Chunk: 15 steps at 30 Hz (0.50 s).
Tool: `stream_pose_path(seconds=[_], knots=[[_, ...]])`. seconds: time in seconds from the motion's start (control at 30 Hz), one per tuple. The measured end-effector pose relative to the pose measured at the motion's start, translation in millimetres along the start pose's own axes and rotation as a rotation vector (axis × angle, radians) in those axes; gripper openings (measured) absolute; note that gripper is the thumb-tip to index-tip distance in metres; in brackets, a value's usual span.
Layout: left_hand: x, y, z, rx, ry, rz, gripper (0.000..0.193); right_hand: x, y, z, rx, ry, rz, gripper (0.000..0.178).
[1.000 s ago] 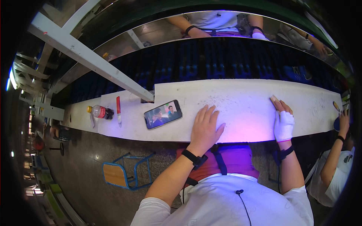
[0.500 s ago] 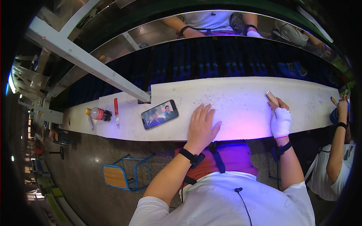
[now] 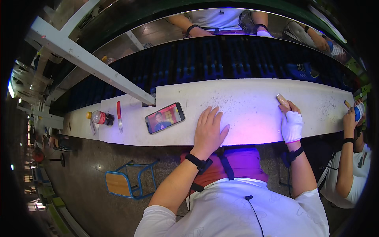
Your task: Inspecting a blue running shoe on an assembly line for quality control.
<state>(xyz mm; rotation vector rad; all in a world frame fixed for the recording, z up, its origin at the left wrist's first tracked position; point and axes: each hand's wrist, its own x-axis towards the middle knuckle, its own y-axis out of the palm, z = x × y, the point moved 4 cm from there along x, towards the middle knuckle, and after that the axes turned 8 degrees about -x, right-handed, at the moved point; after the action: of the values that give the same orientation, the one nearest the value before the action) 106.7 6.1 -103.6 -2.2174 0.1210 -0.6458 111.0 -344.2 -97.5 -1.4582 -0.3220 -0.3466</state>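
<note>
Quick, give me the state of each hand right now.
Left hand: open, flat on the white bench, holding nothing.
Right hand: gloved, closed on a small tan block.

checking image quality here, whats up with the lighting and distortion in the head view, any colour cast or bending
Head view: a purple glow tints the white worktop near its front edge, between the left hand and the gloved right hand; fisheye bends the worktop and conveyor into arcs; corners are black; the phone screen shows bright.

Left hand [image 3: 209,130] lies flat on the white bench [image 3: 252,98]; gloved right hand [image 3: 291,124] grips a small block [image 3: 282,99].
</note>
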Motion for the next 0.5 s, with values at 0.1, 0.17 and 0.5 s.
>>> stream_pose_path(seconds=[0.1,0.17,0.5], knots=[[-0.1,0.0,-0.2,0.001,-0.003,0.004,0.052,0.0,0.1,-0.4,-0.001,0.001,0.005,0.023],[0.0,0.3,-0.1,0.006,-0.006,0.009,0.052,-0.3,0.5,-0.8,-0.007,-0.003,0.002,0.024],[-0.5,0.7,0.2,0.007,-0.018,0.016,0.052,-0.9,2.8,-2.2,-0.014,0.012,0.032,0.025]])
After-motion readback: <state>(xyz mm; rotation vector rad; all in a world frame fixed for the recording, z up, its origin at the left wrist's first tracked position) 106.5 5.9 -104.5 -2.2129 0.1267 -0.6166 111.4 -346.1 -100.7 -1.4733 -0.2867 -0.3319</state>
